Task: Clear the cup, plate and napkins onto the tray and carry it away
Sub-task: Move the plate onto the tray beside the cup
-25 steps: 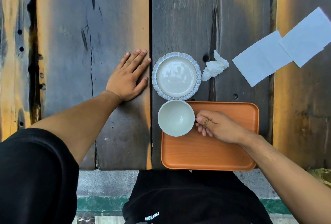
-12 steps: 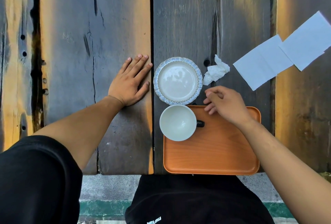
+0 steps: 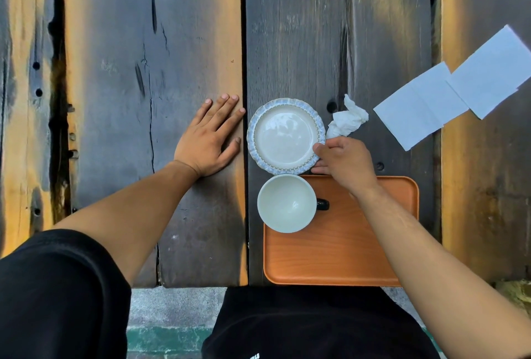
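Planks of the weathered table [image 3: 178, 42] carry everything, and the left hand [image 3: 205, 140] lies flat on them with fingers loosely spread, probably bracing the person while the other arm works. The orange tray [image 3: 344, 258] sits at the near edge, within easy reach for loading. The cup [image 3: 286, 203] stands on the tray's far left corner, handle to the right. Two flat napkins [image 3: 448, 97] lie well apart on the right. The plate [image 3: 286, 136] rests on the table just beyond the tray; the right hand [image 3: 343, 163] pinches its near-right rim, thumb on top. A crumpled napkin [image 3: 347, 118] touches the plate's right side. Half a second earlier that hand hovered beside the plate; a second ago it held the cup's handle.
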